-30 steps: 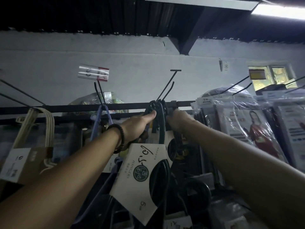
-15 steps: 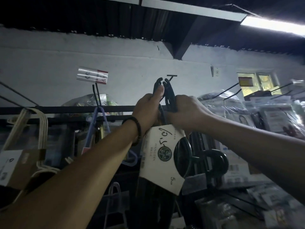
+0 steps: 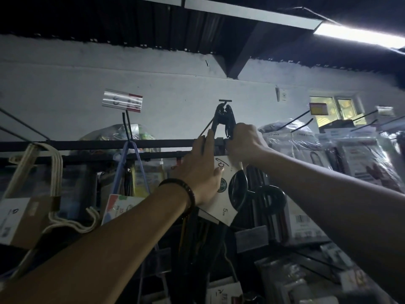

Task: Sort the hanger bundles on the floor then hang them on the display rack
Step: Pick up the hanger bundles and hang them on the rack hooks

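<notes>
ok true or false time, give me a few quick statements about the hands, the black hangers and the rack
1. The left hand and right hand are both on the black hanger bundle. True.
2. The left wrist is bare. False: it wears a dark bracelet.
3. The bundle's hooks are up near the outer tip of a peg. True.
4. The cream hangers hang to the right of the hands. False: they hang at the left.

Both arms up, meeting mid-frame. Left hand (image 3: 200,172) lies flat, fingers straight up against the hanger bundle (image 3: 225,202), band on the wrist. Right hand (image 3: 245,143) is curled around its necks.
</notes>
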### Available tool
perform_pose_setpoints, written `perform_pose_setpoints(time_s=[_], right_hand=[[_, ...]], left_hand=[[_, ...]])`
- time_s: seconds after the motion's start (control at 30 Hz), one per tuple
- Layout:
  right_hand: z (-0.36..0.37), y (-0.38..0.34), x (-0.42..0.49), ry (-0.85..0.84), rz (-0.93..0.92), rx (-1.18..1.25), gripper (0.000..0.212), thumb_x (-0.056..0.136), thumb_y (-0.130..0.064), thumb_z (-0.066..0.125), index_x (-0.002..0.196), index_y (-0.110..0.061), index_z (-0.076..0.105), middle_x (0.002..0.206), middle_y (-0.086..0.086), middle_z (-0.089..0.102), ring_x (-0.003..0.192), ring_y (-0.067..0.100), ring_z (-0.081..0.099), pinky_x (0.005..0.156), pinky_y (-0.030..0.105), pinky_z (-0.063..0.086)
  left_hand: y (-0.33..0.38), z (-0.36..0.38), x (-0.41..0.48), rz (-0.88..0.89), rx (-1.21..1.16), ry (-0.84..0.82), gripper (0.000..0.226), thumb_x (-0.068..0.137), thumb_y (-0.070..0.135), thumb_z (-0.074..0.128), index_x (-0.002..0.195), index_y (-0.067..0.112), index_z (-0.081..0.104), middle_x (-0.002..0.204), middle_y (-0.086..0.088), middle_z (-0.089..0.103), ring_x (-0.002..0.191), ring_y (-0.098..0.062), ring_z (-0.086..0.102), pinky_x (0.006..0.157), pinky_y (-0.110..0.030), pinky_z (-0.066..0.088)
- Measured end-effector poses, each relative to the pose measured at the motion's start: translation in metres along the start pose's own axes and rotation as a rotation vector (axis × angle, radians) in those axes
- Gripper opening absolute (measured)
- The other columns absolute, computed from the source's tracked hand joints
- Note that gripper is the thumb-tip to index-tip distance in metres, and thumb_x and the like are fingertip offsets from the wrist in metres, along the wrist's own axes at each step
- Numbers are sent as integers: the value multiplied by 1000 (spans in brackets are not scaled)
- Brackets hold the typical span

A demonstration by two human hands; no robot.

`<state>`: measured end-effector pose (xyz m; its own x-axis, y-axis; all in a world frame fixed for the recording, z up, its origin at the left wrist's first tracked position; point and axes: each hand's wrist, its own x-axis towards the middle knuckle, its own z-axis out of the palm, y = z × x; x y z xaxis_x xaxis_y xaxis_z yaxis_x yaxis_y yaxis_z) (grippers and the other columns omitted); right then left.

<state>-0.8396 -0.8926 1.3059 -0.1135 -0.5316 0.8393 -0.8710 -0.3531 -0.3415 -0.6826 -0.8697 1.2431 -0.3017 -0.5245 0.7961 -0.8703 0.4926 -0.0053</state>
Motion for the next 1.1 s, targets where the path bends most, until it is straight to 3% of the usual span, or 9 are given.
perform_pose_setpoints(time_s=[0.23, 0.37, 0.5, 0.73, 0.8, 0.87, 0.97, 1.03, 1.1], right_hand=[[33, 2, 24, -17, 9, 3, 27, 97, -12, 66, 73, -14, 54, 76, 6, 62, 58, 16, 59, 42, 25, 43], [57, 4, 29, -107, 22, -79, 24, 97, -7, 62, 75, -12, 53, 86, 10, 66, 82, 28, 71, 69, 35, 62], [81, 11, 41, -160, -9, -12, 3, 97, -6, 62, 97, -4, 64, 91, 13, 66, 88, 30, 72, 76, 38, 64], [108, 24, 58, -295, 28, 57, 23, 98, -16, 65, 115, -2, 63, 100, 13, 69, 86, 26, 72, 73, 36, 63], [107, 31, 55, -306, 33, 44, 39, 97, -26, 68, 127, -3, 57, 104, 13, 67, 84, 25, 68, 64, 34, 56], [98, 36, 48, -284, 9, 48, 58, 94, -36, 70, 135, -4, 44, 109, 14, 64, 90, 29, 66, 72, 40, 59], [69, 36, 25, -145, -134, 90, 45, 92, -30, 63, 127, -10, 42, 107, 15, 61, 90, 34, 65, 76, 50, 62], [47, 32, 3, -35, -277, 141, 30, 91, -32, 58, 113, -13, 50, 99, 11, 62, 85, 33, 64, 73, 46, 61], [30, 21, -26, -38, -421, 220, 17, 95, -35, 53, 96, -19, 58, 89, 5, 65, 76, 27, 64, 65, 31, 56]], left_hand=[[-15, 22, 1, -5, 255, -82, 89, 95, 50, 61, 160, 41, 1, 170, 7, -8, 145, -39, 34, 109, -56, 46], [-25, 42, 4, -56, 280, -143, 96, 92, 53, 63, 162, 37, -1, 169, 8, -5, 145, -41, 33, 113, -55, 43], [-32, 62, 7, -123, 367, -129, 99, 90, 50, 66, 161, 35, -3, 167, 1, 4, 145, -41, 34, 109, -54, 45], [-35, 78, 17, -226, 405, -248, 114, 89, 38, 69, 160, 40, -20, 172, 3, -3, 150, -37, 30, 110, -53, 45], [-29, 77, 21, -261, 412, -287, 114, 88, 45, 69, 160, 40, -19, 172, 2, -6, 153, -37, 25, 114, -55, 42], [-23, 72, 21, -275, 428, -318, 108, 90, 51, 65, 161, 38, -16, 173, 0, -10, 157, -38, 14, 119, -57, 36], [-13, 52, 1, -248, 478, -282, 97, 95, 58, 56, 165, 30, -4, 174, -3, -11, 160, -35, 2, 124, -58, 25], [-6, 33, -24, -226, 481, -199, 78, 99, 57, 53, 163, 24, 22, 172, -8, 14, 156, -35, 20, 122, -52, 31], [-4, 15, -60, -180, 446, -63, 52, 100, 54, 54, 143, 27, 52, 148, -4, 48, 133, -29, 50, 110, -46, 46]])
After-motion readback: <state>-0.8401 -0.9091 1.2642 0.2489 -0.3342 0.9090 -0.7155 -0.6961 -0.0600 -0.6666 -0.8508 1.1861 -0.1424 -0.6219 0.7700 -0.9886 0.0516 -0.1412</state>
